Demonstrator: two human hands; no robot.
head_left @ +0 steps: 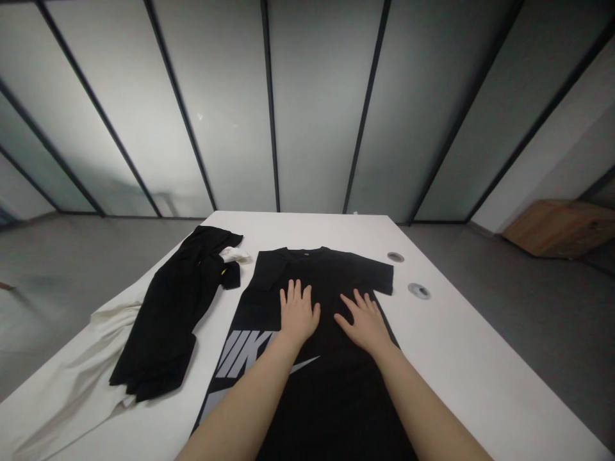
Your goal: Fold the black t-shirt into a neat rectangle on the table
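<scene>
A black T-shirt (331,384) with grey lettering and a swoosh lies spread on the white table, its collar at the far end. The left sleeve (271,269) is folded inward over the body, while the right sleeve (375,272) sticks out to the side. My left hand (298,312) rests flat on the chest area with fingers spread. Beside it, my right hand (365,322) also lies palm down on the cloth, fingers apart. Neither hand grips the fabric. My forearms cover part of the print and the lower shirt.
Left of the shirt, a heap of black clothing (168,320) lies over a white garment (72,384). Two round grommets (419,291) are set into the right side of the white table (461,358). Frosted glass panels (317,115) stand behind it, and a wooden piece (557,227) sits at far right.
</scene>
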